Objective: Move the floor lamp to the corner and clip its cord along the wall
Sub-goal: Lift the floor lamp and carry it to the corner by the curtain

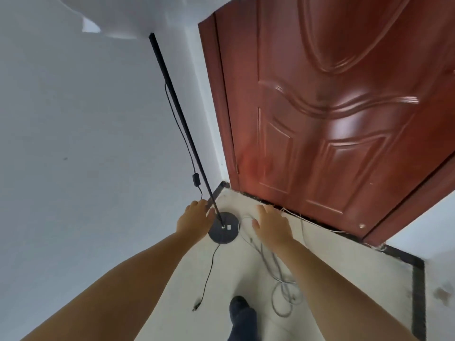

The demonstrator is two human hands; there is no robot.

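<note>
Both grips spread open, empty: left hand (197,219), right hand (272,226) flanking lamp base (222,232)

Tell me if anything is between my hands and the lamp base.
Nothing visible. The left hand and right hand hover open on either side of the lamp base. A grey cable lies loose on the floor under the right hand.

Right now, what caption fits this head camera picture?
Both hands, left hand and right hand, reach toward the floor lamp in the corner.
</note>
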